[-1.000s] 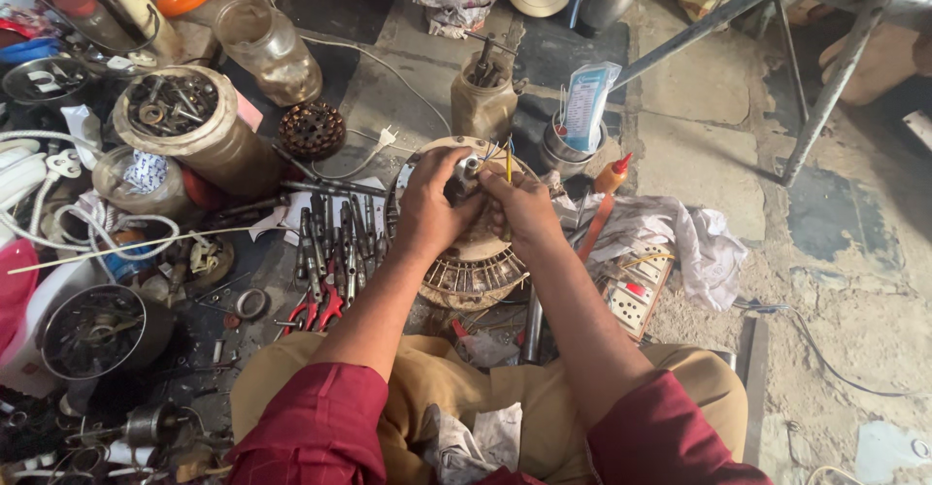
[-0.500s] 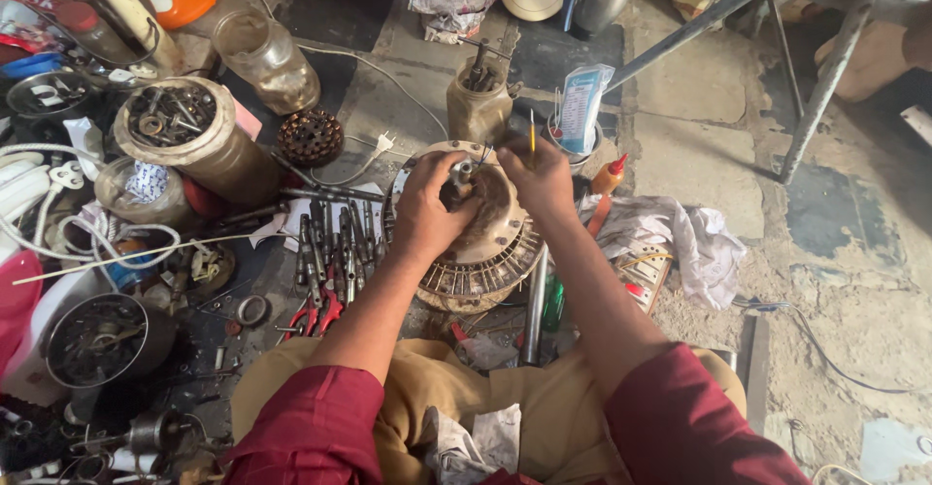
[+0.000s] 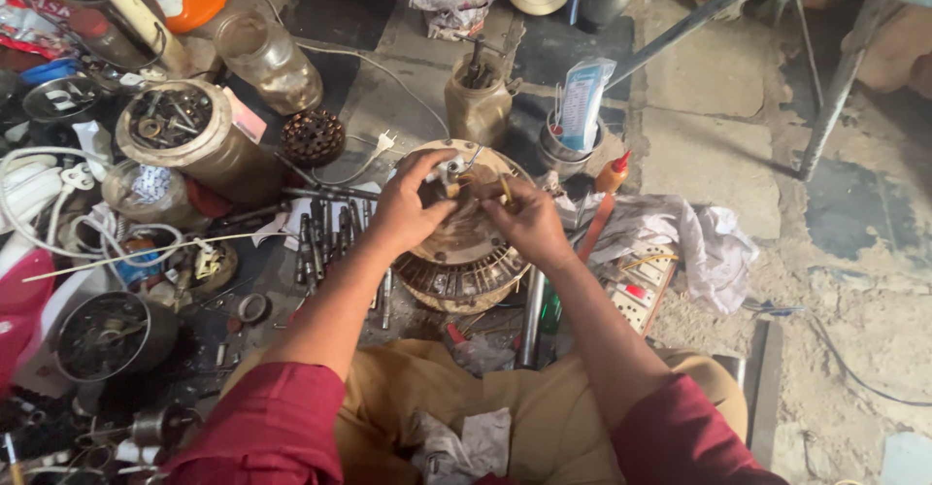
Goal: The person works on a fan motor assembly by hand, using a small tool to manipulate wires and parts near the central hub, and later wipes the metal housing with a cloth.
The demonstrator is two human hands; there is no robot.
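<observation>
Since the earlier frame, both hands had lowered onto the round, dusty metal fan motor [image 3: 464, 252] at frame centre. The left hand [image 3: 413, 211] grasped its small white terminal block [image 3: 452, 167]; the right hand [image 3: 529, 218] pinched a thin yellow-handled tool [image 3: 505, 189]. The tool could slip and nick the windings.

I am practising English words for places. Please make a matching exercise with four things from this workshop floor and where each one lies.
Things:
1. round motor
2. small red-capped bottle
3. white cloth
4. glass jar

Places:
A. far left, behind the tin of metal parts
B. under the left hand and right hand
C. on the floor to the right of the hands
D. upright just behind the right hand

Pairs: 1-B, 2-D, 3-C, 4-A
</observation>
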